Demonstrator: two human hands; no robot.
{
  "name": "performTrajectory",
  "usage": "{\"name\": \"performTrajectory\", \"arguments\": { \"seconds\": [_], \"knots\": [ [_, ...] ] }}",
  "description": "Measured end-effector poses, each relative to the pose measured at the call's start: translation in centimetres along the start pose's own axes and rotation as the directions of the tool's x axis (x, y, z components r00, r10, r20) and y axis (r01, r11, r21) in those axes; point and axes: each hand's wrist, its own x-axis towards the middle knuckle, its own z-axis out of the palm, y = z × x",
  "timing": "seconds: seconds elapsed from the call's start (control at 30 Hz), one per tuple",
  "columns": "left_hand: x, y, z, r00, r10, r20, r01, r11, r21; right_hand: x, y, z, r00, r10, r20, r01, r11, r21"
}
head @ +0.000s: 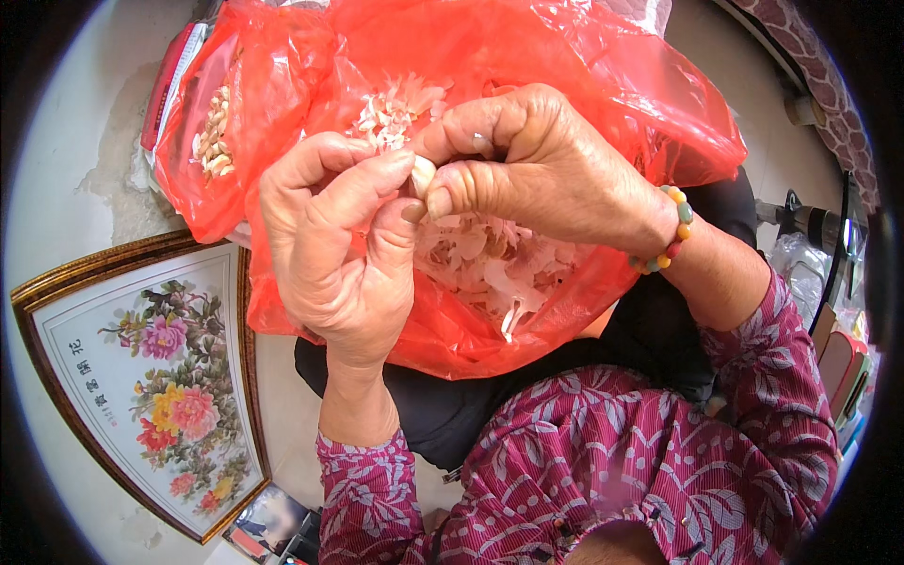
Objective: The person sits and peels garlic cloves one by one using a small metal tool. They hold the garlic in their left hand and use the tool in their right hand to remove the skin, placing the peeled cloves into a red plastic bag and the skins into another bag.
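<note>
A pale garlic clove point(422, 175) is pinched between the fingertips of both hands, above an opened red plastic bag point(452, 353). The thumb and forefinger of my left hand point(339, 240) grip it from the left. My right hand point(544, 166) holds its other side between thumb and bent forefinger, and a bead bracelet circles that wrist. Below the hands, papery garlic skins point(487, 261) lie heaped in the bag. Beyond the fingers is a second pale heap point(392, 113), partly hidden by them. Several peeled-looking cloves point(215, 138) sit at the far left, among folds of red plastic.
A framed flower picture point(141, 395) bearing writing leans at the left. Past the bag's left edge sits a red-edged object point(166, 85). At the right rim are a roll of tape point(804, 111) and clear plastic packaging point(798, 265). The bag rests over dark-trousered legs point(438, 417).
</note>
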Motion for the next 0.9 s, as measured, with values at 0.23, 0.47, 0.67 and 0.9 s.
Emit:
{"name": "performTrajectory", "arguments": {
  "seconds": [0.23,0.47,0.67,0.9],
  "knots": [
    [0.26,0.13,0.26,1.000,0.027,0.004,-0.027,0.999,-0.032,0.04,0.12,0.08,0.999,0.035,-0.012,-0.034,0.999,0.022],
    [-0.05,0.25,0.17,0.998,0.052,-0.034,-0.049,0.996,0.079,-0.14,0.01,0.07,0.997,0.073,0.002,-0.073,0.997,0.029],
    [-0.12,0.49,0.16,0.996,0.080,-0.037,-0.073,0.985,0.159,-0.33,0.16,0.07,0.994,0.112,-0.012,-0.111,0.992,0.064],
    [-0.07,0.20,0.08,0.994,0.106,-0.035,-0.096,0.972,0.214,-0.31,-0.22,0.11,0.991,0.134,0.008,-0.134,0.989,0.067]
  ]
}}
